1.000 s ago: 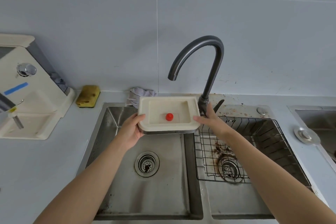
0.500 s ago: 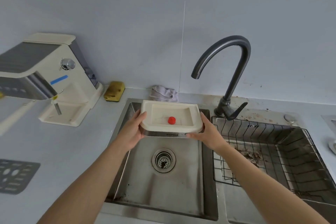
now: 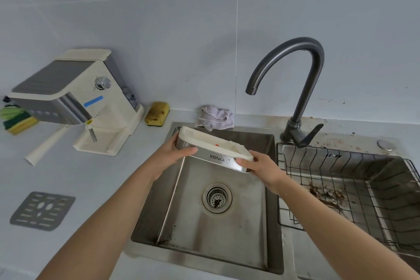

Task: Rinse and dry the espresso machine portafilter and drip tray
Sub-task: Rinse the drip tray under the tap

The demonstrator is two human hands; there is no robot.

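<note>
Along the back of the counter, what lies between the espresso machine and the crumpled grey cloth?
A stained yellow sponge lies on the counter between the espresso machine and the cloth. The head view shows it.

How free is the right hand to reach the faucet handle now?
Probably not yet: the right hand and left hand both hold the drip tray. Otherwise nothing blocks the faucet handle.

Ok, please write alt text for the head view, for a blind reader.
The left hand and the right hand grip a cream drip tray, tilted, over the sink basin. A dark faucet stands nearby; an espresso machine sits on the counter.
</note>
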